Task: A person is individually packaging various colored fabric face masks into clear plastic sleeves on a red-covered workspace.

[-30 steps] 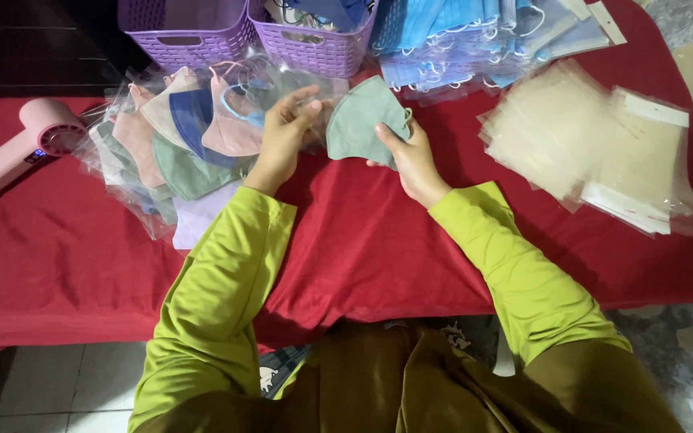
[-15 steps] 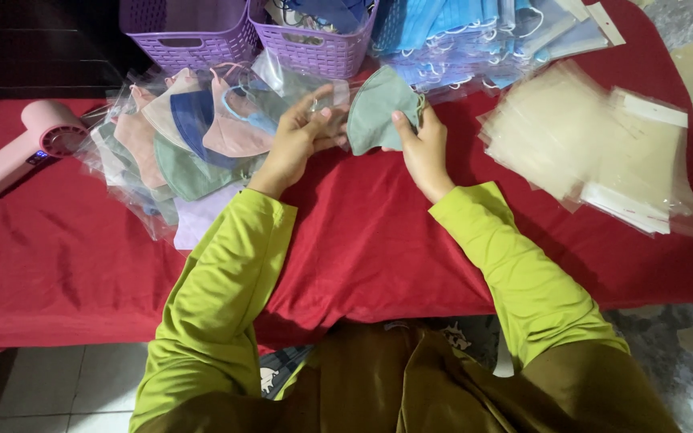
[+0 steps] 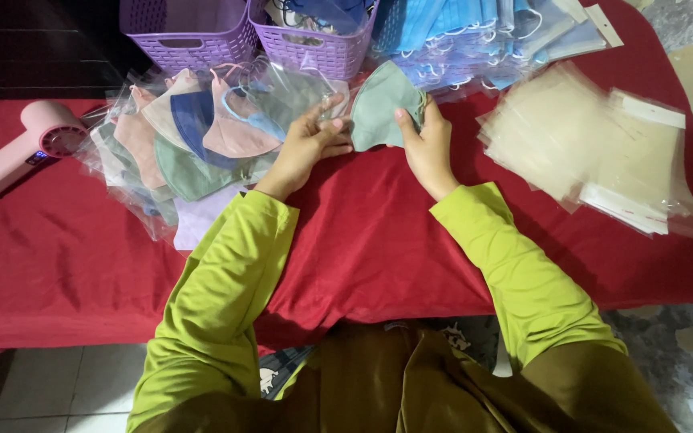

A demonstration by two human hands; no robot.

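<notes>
Both arms stretched forward in green sleeves, elbows bent. Left hand [image 3: 308, 143] with fingers curled, thumb up. Right hand [image 3: 425, 140] close beside it, thumb raised, fingers closed in a grip.

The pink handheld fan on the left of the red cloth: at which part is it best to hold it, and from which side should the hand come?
Probably by its long handle. The pink handheld fan lies flat on the red cloth, its round head toward the bagged masks, its handle pointing to the near-left edge. The left hand could come from the near side and wrap the bare handle.
</notes>
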